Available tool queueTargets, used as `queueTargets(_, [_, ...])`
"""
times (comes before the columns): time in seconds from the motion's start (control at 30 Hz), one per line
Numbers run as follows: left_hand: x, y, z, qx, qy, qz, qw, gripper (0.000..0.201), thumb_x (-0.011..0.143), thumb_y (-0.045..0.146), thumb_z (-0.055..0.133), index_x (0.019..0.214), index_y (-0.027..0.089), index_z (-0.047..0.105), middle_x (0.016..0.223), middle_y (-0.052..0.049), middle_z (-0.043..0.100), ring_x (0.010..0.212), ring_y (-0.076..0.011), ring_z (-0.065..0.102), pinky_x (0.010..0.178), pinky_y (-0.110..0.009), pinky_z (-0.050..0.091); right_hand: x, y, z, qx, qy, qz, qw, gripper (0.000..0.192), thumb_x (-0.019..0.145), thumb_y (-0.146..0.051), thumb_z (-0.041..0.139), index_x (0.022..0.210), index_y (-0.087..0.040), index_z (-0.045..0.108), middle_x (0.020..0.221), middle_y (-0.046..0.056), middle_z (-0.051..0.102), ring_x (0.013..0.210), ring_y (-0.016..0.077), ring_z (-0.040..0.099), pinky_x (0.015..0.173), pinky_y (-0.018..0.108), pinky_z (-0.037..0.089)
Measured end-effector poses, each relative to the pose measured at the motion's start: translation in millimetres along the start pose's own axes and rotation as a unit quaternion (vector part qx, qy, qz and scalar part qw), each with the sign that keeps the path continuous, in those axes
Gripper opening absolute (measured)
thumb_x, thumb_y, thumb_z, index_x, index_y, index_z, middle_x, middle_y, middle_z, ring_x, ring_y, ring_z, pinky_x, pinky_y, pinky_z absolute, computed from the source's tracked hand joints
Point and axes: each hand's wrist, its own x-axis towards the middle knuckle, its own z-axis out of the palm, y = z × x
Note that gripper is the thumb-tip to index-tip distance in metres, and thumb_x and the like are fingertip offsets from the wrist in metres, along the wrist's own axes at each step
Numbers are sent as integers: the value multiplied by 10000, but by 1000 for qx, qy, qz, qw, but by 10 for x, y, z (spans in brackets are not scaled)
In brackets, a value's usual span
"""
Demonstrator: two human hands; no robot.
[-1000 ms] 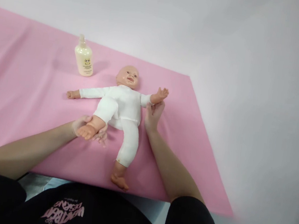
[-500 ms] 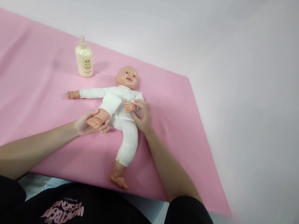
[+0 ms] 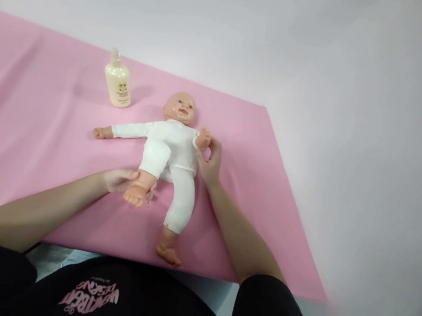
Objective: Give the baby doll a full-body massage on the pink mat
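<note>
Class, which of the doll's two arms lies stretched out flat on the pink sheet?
The arm toward the lotion bottle, untouched; the right hand holds the other bent up.

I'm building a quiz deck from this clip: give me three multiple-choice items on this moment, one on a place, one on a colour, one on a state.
1. Where does the bottle stand?
A. On the pink sheet, beyond the doll's outstretched arm
B. Between the doll's legs
C. In the right hand

2. What colour is the doll's suit?
A. Blue
B. White
C. Black

3. What is the left hand doing?
A. Resting flat, away from the doll
B. Lifting the bottle
C. Holding the doll's bent leg near the ankle

Answers: 1 A, the bottle stands upright on the pink sheet, apart from the doll. 2 B, sleeves, trunk and legs are white. 3 C, its grip is around the raised lower leg, while the right hand holds the doll's other arm at the wrist.
</note>
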Motion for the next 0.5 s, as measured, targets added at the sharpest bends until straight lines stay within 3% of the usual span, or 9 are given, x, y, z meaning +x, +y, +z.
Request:
queueTargets(0.1, [-17, 95, 60, 69, -84, -61, 992, 621, 645, 706, 855, 924, 161, 748, 718, -92, 684, 727, -308, 707, 736, -429, 607, 34, 214, -40, 69, 67, 73, 993, 559, 921, -541, 685, 1374, -272, 499, 1375, 117, 625, 1233, 235, 658, 1060, 439, 575])
queueTargets(0.2, [15, 197, 147, 126, -117, -85, 981, 451, 563, 460, 979, 854, 187, 769, 650, -69, 657, 748, -367, 747, 700, -452, 636, 57, 481, -103, 123, 114, 164, 972, 561, 922, -541, 658, 1374, -290, 441, 1438, 116, 579, 1273, 229, 653, 1044, 451, 584])
queueTargets(0.27, [34, 228, 202, 141, -137, -110, 974, 385, 605, 357, 963, 909, 203, 785, 674, -58, 673, 828, -385, 773, 739, -455, 650, 62, 651, -137, 141, 136, 236, 952, 509, 948, -541, 583, 1358, -287, 422, 1405, 120, 594, 1229, 225, 681, 1012, 478, 598])
queueTargets(0.4, [27, 217, 244, 133, -162, -166, 963, 406, 667, 343, 935, 1011, 199, 777, 778, -67, 730, 902, -367, 777, 770, -428, 654, 67, 846, -155, 180, 140, 279, 933, 425, 956, -518, 499, 1294, -263, 455, 1361, 125, 626, 1221, 222, 688, 1058, 513, 578])
queueTargets(0.5, [-5, 206, 203, 125, -172, -175, 961, 423, 680, 331, 930, 1037, 168, 773, 837, -93, 743, 968, -380, 756, 875, -468, 631, 72, 820, -137, 206, 158, 292, 920, 433, 934, -494, 538, 1294, -275, 442, 1400, 117, 603, 1238, 210, 678, 1096, 526, 554])
